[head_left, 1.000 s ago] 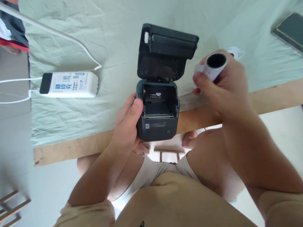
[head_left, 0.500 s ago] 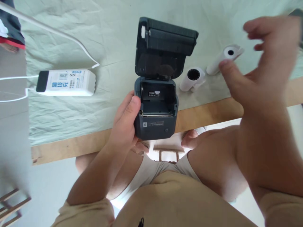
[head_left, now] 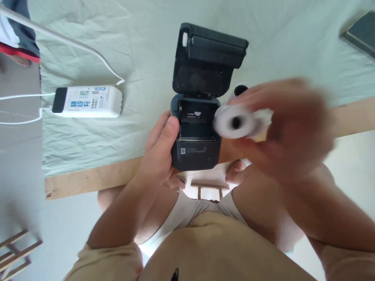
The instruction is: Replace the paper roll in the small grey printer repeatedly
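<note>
A dark label printer (head_left: 195, 154) with its lid (head_left: 202, 76) swung up is held at the table's front edge. My left hand (head_left: 159, 146) grips its left side, thumb on top near the bay. The paper bay shows no roll in it. Close to the bay's right side is a white paper roll (head_left: 231, 125), its hollow core facing me. My right hand (head_left: 295, 128), smeared by motion, is closed on this roll. Behind the hand a second roll (head_left: 241, 89) with a black core stands on the cloth, mostly hidden.
On the left lies a white power strip (head_left: 92, 102) with white cables (head_left: 64, 41). A dark flat object (head_left: 361, 34) rests at the far right. Pale green cloth (head_left: 146, 50) covers the table behind its bare wooden edge (head_left: 96, 177). Another person's foot (head_left: 20, 59) shows at upper left.
My right hand has picked up the white paper roll and brought it left, beside the printer. My left hand still holds the printer, which has shifted slightly right in view.
</note>
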Available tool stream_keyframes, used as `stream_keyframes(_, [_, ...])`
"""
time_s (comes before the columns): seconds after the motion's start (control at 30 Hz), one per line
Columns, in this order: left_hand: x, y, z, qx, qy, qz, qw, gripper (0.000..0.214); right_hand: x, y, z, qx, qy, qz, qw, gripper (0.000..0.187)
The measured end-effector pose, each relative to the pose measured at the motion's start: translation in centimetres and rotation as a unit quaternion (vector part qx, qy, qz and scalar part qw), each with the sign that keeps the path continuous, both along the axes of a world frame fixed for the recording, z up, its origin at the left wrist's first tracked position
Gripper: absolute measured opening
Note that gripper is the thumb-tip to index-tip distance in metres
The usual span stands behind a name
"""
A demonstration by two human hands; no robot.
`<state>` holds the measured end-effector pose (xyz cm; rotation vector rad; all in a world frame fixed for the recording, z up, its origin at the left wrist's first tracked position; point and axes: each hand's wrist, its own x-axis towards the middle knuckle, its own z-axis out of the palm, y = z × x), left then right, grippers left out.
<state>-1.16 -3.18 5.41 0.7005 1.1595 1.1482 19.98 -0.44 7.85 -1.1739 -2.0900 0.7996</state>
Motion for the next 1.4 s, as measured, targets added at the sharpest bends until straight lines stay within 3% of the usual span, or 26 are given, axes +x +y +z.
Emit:
stream_keyframes(0.13, [-0.2,-0.1,-0.4,0.007,0.013,0.001,1.000,0.047,-3.1,-0.6,-1.1,0.243,-0.034,-0.084,0.966,0.021])
stream_keyframes(0.2, [-0.2,-0.1,-0.7,0.022,0.009,0.010,1.000,0.047,-3.3,0.0,-1.8,0.293,-0.043,-0.094,0.951,0.016])
stream_keyframes(0.4, [-0.2,0.0,-0.7,0.022,-0.012,-0.004,1.000,0.044,-2.9,0.9,-2.0,0.311,-0.041,-0.074,0.947,0.019])
stream_keyframes(0.57, [-0.4,0.0,-0.4,0.046,-0.043,-0.023,0.998,0.050,-3.1,0.2,-2.2,0.337,0.010,0.005,0.942,0.013])
stream_keyframes(0.63, [-0.8,-0.1,-0.4,0.054,-0.015,-0.034,0.998,0.047,-3.0,0.0,-2.6,0.341,0.006,0.023,0.940,0.010])
stream_keyframes(0.73, [-1.3,-0.2,-0.4,0.033,0.042,-0.053,0.997,0.061,-2.4,0.1,-2.8,0.383,0.038,0.007,0.923,0.013])
stream_keyframes(0.8, [-1.5,-0.2,-0.3,0.032,0.057,-0.062,0.996,0.066,-1.9,0.3,-2.5,0.372,0.051,-0.044,0.926,0.009])
stream_keyframes(0.87, [-1.6,-0.1,-0.3,0.042,0.064,-0.079,0.994,0.065,-1.6,0.4,-2.0,0.322,0.046,-0.084,0.942,0.038])
stream_keyframes(0.93, [-1.5,0.0,-0.2,0.053,0.065,-0.096,0.992,0.063,-1.5,0.4,-1.2,0.268,0.024,-0.090,0.959,0.055])
stream_keyframes(1.0, [-1.4,0.1,-0.2,0.057,0.058,-0.091,0.993,0.059,-1.6,0.1,-0.5,0.231,0.019,-0.104,0.967,0.051])
stream_keyframes(1.1, [-1.1,0.0,0.0,0.053,0.041,-0.052,0.996,0.052,-1.8,-0.5,0.2,0.214,0.044,-0.119,0.968,0.024])
stream_keyframes(1.17, [-1.0,0.0,0.1,0.050,0.019,-0.039,0.998,0.053,-2.0,-0.7,-0.1,0.208,0.073,-0.103,0.970,0.009])
stream_keyframes(1.27, [-1.1,0.0,0.1,0.034,-0.008,-0.057,0.998,0.064,-2.3,-0.6,-1.6,0.140,0.097,-0.081,0.982,0.037])
stream_keyframes(1.4, [-1.0,0.2,-0.1,0.028,-0.031,-0.058,0.997,0.061,-2.6,-0.2,-3.4,0.000,0.123,-0.086,0.989,0.048])
